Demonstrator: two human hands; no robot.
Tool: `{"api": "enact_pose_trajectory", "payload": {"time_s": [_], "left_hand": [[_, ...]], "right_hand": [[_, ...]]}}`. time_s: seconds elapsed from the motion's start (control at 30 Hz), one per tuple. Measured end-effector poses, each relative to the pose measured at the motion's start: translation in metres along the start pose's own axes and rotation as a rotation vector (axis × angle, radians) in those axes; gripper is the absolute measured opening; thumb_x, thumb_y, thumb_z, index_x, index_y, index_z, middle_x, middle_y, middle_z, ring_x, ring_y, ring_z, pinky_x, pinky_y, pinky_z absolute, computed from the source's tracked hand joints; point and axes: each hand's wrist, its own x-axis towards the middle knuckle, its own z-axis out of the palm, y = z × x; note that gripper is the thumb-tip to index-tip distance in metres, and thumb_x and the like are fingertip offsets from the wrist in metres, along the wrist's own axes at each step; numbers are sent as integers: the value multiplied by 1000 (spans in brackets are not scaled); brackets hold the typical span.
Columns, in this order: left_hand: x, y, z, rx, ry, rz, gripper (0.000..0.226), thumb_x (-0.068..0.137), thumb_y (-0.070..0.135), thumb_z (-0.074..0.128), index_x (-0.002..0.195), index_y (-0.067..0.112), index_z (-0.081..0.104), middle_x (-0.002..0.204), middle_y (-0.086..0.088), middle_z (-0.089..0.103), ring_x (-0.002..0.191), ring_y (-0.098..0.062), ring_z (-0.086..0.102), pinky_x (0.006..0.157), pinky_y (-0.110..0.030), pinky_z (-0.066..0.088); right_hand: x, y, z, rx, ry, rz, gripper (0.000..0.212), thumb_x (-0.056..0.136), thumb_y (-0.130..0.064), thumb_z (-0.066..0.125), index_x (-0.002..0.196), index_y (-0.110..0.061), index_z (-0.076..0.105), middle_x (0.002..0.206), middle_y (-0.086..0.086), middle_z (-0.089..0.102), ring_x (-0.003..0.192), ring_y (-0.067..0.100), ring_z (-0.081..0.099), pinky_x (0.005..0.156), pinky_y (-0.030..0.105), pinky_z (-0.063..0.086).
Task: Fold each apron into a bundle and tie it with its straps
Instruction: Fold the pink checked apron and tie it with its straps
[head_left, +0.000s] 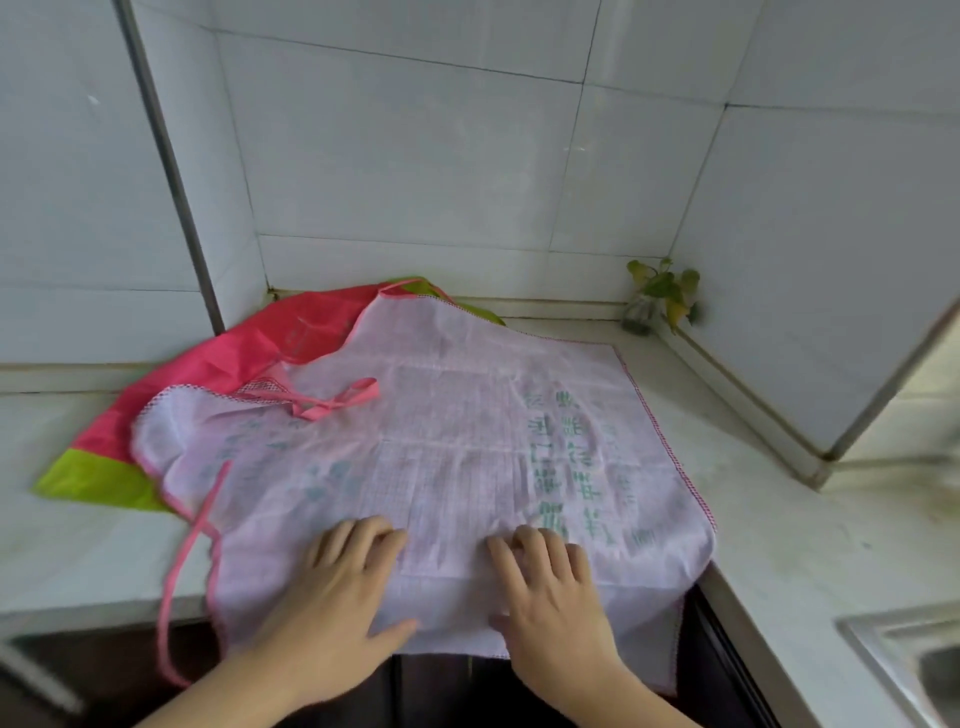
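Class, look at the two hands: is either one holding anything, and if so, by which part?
Nothing is held. The left hand and right hand lie flat on the pale apron near its front edge, pressing it onto the counter.

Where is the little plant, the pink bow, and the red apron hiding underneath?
plant (662, 291): head view, on its green leaves in the corner.
pink bow (340, 399): head view, on the knotted strap loops.
red apron (249, 353): head view, on its uncovered red cloth.
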Motion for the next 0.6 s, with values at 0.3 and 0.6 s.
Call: {"api": "enact_pose_trajectory", "payload": {"time_s": [0.3,0.6], "left_hand": [[-9,19,-4,119,74,12,70,68,50,87,129,25,61,122,8,56,104,-22,59,85,-36,57],[4,13,-10,-168,214,-135,26,88,19,79,79,33,59,80,23,57,77,-7,54,68,-24,48]], "right_hand": [[23,26,-18,119,197,95,37,64,6,79,75,-23,59,74,-10,54,58,14,50,38,22,24],[-22,-19,10,1510,-510,1176,31,88,-19,68,113,-3,60,106,24,70,83,39,74,68,45,62]]}}
